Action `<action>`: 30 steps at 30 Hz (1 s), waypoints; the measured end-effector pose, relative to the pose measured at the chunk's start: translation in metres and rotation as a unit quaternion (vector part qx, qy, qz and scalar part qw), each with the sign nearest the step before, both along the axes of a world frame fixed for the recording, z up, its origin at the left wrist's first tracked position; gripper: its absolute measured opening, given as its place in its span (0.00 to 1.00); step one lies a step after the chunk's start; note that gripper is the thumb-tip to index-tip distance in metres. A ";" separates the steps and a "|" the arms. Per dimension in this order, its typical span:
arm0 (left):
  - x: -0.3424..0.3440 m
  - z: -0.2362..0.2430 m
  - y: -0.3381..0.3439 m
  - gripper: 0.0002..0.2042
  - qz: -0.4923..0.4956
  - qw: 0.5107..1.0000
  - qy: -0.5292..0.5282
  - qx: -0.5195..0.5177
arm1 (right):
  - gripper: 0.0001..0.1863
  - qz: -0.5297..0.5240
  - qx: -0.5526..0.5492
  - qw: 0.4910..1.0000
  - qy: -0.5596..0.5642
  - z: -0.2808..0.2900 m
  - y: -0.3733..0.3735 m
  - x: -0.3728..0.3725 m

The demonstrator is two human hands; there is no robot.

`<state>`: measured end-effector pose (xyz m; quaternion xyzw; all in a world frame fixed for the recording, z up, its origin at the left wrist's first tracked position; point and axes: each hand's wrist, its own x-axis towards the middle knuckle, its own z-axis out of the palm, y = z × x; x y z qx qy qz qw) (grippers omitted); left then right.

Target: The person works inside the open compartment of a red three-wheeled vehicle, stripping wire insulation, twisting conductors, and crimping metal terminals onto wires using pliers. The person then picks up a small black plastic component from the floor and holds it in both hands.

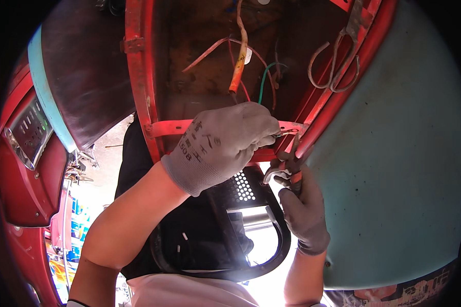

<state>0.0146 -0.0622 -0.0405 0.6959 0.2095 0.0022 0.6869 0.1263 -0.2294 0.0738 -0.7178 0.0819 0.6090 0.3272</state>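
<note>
My left hand (pixel 225 140), in a grey glove, pinches a small metal terminal (pixel 288 132) beside the crossbar of a red metal frame (pixel 138 87). My gloved right hand (pixel 305 220) grips pliers (pixel 293 158), their jaws pointing up just below the terminal. Inside the frame's rusty cavity hangs a cream cable (pixel 241 46) with an orange lower section, among red and green wires (pixel 263 84); its lower end passes behind my left hand. A pair of scissors (pixel 352 28) hangs on the frame's right rail, handles down.
A large teal panel (pixel 389 179) fills the right side. Below the frame is black metalwork (pixel 215 220) with a perforated plate and an opening. On the left stand red bodywork (pixel 25 189), a dark teal-edged panel (pixel 82 77) and some clutter on the ground.
</note>
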 end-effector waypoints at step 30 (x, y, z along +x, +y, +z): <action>-0.003 0.017 -0.022 0.15 -0.019 0.996 -0.056 0.070 | 0.25 -0.133 0.076 0.984 0.095 0.000 -0.013 -0.013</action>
